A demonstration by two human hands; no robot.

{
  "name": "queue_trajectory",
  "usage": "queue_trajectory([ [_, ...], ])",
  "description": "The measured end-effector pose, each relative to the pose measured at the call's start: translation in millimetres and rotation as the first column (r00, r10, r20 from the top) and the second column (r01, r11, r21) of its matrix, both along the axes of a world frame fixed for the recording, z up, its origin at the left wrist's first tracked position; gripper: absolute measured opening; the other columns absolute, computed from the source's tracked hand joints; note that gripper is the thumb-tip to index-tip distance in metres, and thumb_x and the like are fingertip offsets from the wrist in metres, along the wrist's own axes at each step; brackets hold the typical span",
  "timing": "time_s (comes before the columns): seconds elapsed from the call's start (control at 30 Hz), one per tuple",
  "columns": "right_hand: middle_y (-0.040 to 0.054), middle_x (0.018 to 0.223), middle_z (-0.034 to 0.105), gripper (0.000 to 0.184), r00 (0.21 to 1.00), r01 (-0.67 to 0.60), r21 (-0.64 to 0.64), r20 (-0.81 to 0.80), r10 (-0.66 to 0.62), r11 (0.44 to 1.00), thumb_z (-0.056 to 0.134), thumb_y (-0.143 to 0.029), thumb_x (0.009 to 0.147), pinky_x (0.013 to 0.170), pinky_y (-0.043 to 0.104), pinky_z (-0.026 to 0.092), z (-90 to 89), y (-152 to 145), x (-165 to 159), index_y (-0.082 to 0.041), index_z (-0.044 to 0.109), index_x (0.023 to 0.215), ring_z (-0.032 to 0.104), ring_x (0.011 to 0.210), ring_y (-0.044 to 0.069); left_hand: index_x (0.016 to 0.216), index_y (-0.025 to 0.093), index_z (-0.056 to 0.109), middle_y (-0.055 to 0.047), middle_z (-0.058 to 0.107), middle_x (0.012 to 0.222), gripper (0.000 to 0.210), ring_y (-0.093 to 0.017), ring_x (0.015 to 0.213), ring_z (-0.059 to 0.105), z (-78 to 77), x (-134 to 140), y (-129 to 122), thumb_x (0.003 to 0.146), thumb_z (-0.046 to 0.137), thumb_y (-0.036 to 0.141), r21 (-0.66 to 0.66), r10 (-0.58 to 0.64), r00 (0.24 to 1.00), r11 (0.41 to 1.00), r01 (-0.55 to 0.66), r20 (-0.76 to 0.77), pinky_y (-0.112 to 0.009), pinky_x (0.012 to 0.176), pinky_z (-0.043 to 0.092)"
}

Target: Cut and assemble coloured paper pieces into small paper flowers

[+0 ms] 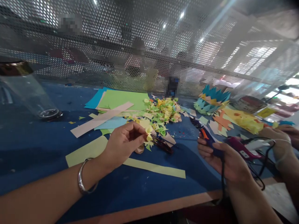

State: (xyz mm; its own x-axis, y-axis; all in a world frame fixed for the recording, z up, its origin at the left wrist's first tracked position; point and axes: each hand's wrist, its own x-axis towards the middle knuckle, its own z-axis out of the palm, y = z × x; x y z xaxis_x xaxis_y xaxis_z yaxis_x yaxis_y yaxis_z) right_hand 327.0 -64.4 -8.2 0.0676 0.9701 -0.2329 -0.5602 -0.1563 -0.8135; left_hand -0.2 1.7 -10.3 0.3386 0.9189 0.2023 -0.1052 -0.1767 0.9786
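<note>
My left hand (pixel 127 140), with a silver bangle at the wrist, pinches a small folded yellow paper piece (pixel 149 133) between thumb and fingertips. My right hand (pixel 221 160) is wrapped around a dark blue corded glue gun (pixel 213 146) with an orange part, its dark tip pointing up and left. Just beyond my left fingertips lies a heap of small folded paper pieces (pixel 163 110) in yellow, green and peach. Dark-handled scissors (pixel 163 145) lie beside my left fingers, partly covered by paper. A pale yellow paper strip (pixel 155 167) lies below my left hand.
Coloured paper sheets (pixel 126 99) are stacked behind my left hand. A clear jar (pixel 32 93) stands at left, and a blue-green paper crown (pixel 211 101) at back right. Near another person's hand (pixel 277 140) is a magenta power strip (pixel 243 148). A perforated metal screen (pixel 105 40) rises behind.
</note>
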Motion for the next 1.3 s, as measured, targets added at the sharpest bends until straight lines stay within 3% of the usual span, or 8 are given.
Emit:
queue_trajectory([
  [0.17,-0.0041,0.075,0.041,0.027,0.991,-0.122,0.169,-0.038,0.13,0.978,0.076,-0.021,0.069,0.044,0.016,0.041,2.4,-1.1,-20.7,-0.017,0.065,0.093,0.032,0.049,0.004,0.083,0.018,0.059,0.001,0.064,0.062,0.014,-0.011,0.052,0.06,1.4,2.8,-2.4,0.082,0.073,0.023,-0.035,-0.069,0.998,0.997,0.07,0.01,-0.027,0.056,0.052],
  [0.3,-0.0018,0.071,0.045,0.02,0.954,-0.221,0.212,0.248,0.166,0.952,0.07,-0.036,0.083,0.042,0.019,0.033,0.8,-4.3,-31.6,-0.018,0.064,0.087,0.035,0.048,0.006,0.081,0.017,0.059,0.001,0.063,0.063,0.012,-0.012,0.055,0.059,2.3,4.3,-1.9,0.079,0.071,0.02,-0.044,-0.066,0.998,0.997,0.065,-0.025,-0.029,0.058,0.051],
  [0.43,0.0011,0.064,0.054,0.029,0.773,-0.297,0.127,0.614,0.16,0.946,0.065,-0.047,0.089,0.05,0.025,0.037,3.0,-18.2,-49.4,-0.019,0.064,0.083,0.047,0.054,0.013,0.076,0.018,0.059,0.002,0.061,0.066,0.01,-0.011,0.058,0.058,3.2,6.4,-2.5,0.076,0.069,0.016,-0.027,-0.073,0.995,0.997,0.071,-0.064,-0.028,0.06,0.049],
  [0.6,0.0017,0.066,0.056,0.036,0.585,-0.259,0.066,0.805,0.102,0.964,0.066,-0.053,0.087,0.058,0.027,0.043,6.1,-32.6,-64.0,-0.019,0.064,0.073,0.051,0.064,0.016,0.073,0.018,0.061,0.003,0.06,0.07,0.009,-0.008,0.061,0.054,3.7,9.6,-2.4,0.074,0.068,0.013,-0.003,-0.1,0.991,0.995,0.1,-0.093,-0.023,0.059,0.045],
  [0.8,0.002,0.069,0.058,0.035,0.475,-0.327,0.106,0.877,0.067,0.939,0.065,-0.052,0.088,0.061,0.026,0.046,4.6,-36.5,-63.3,-0.02,0.065,0.074,0.053,0.066,0.016,0.075,0.019,0.059,0.001,0.062,0.076,0.009,-0.011,0.068,0.056,0.2,9.1,-2.9,0.077,0.067,0.015,-0.002,-0.121,0.983,0.992,0.122,-0.139,-0.025,0.064,0.047],
  [1.03,0.0011,0.068,0.057,0.039,0.501,-0.247,0.115,0.865,0.025,0.962,0.068,-0.058,0.083,0.061,0.025,0.049,7.5,-40.5,-72.5,-0.02,0.066,0.074,0.05,0.062,0.014,0.079,0.019,0.058,0.001,0.059,0.078,0.009,-0.011,0.069,0.054,-8.5,7.5,-1.6,0.082,0.067,0.019,-0.001,-0.162,0.975,0.987,0.164,-0.154,-0.025,0.064,0.044],
  [1.17,0.0026,0.068,0.061,0.039,0.463,-0.225,0.128,0.886,-0.01,0.966,0.07,-0.06,0.081,0.065,0.028,0.055,7.2,-39.5,-73.4,-0.022,0.068,0.073,0.056,0.064,0.017,0.08,0.019,0.058,0.001,0.058,0.076,0.009,-0.012,0.068,0.053,-8.2,7.8,-2.1,0.081,0.067,0.021,-0.003,-0.157,0.973,0.987,0.159,-0.17,-0.026,0.063,0.043],
  [1.3,0.0026,0.069,0.065,0.032,0.43,-0.282,0.195,0.901,-0.058,0.939,0.071,-0.054,0.083,0.068,0.028,0.058,6.0,-37.2,-72.4,-0.023,0.069,0.075,0.061,0.065,0.018,0.08,0.019,0.059,0.002,0.058,0.076,0.007,-0.011,0.067,0.053,-7.3,8.3,-2.8,0.081,0.066,0.019,0.006,-0.16,0.971,0.986,0.164,-0.176,-0.025,0.063,0.042],
])
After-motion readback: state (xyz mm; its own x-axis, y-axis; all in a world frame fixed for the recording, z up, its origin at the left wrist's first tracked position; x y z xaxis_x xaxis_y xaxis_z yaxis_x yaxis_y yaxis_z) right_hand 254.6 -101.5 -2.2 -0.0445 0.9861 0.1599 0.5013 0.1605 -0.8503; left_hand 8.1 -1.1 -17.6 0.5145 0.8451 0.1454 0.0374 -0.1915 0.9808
